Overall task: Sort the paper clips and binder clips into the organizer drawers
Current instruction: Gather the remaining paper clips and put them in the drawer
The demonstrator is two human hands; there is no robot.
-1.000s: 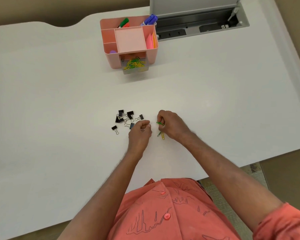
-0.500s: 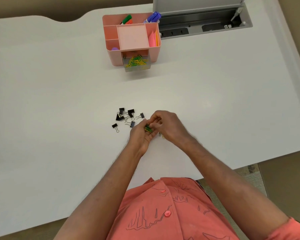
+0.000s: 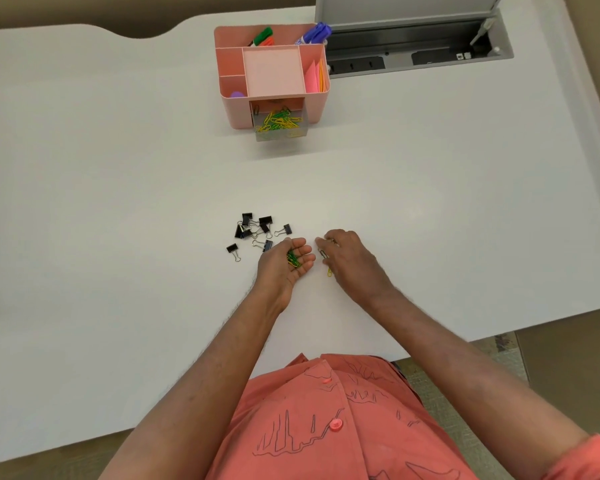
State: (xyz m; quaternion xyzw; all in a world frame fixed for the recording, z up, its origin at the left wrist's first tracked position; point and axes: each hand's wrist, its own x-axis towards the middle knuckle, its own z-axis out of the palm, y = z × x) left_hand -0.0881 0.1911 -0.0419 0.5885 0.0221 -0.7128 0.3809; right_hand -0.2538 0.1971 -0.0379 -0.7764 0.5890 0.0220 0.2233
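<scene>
My left hand point(image 3: 284, 268) lies palm up on the white table point(image 3: 118, 202), cupping a small bunch of green and yellow paper clips point(image 3: 293, 259). My right hand point(image 3: 350, 261) rests palm down just to its right, fingertips on a paper clip on the table; a yellow paper clip point(image 3: 329, 271) lies beside it. Several black binder clips point(image 3: 253, 230) are scattered left of my left hand. The pink organizer point(image 3: 236, 112) stands at the far centre, its clear drawer point(image 3: 280, 124) pulled out and holding many green and yellow paper clips.
The organizer's top compartments hold markers point(image 3: 264, 35), pink and orange sticky notes point(image 3: 315, 76) and a purple object. An open grey cable tray point(image 3: 416, 53) is set into the table at the back right. The table's front edge runs close to my body.
My hands met over the left palm, where clips went from right to left. The right hand has since moved back right to the table and the left palm has turned open upward.
</scene>
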